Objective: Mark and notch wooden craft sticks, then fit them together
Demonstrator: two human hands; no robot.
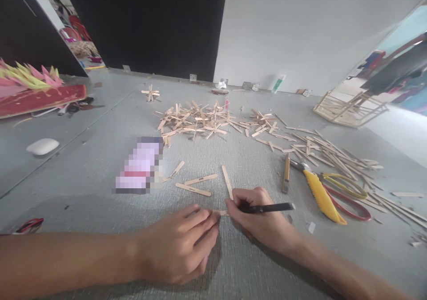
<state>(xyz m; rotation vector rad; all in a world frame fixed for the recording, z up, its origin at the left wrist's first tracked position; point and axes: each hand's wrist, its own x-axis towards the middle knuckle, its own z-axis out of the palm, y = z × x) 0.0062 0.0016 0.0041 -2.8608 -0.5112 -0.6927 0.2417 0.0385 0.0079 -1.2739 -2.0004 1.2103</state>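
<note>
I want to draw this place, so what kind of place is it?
It looks like a workshop or craft room, maybe. Wooden sticks lie on the gray work surface, a yellow-handled cutter rests on the right, and the right hand holds a black pen-like tool.

On the grey table (113, 229), a loose heap of flat wooden sticks (196, 119) lies behind two crossing-free slotted wooden sticks (193, 189); yellow-handled cutter (323, 197) to their right, white oval mouse (42, 147) far left.
</note>
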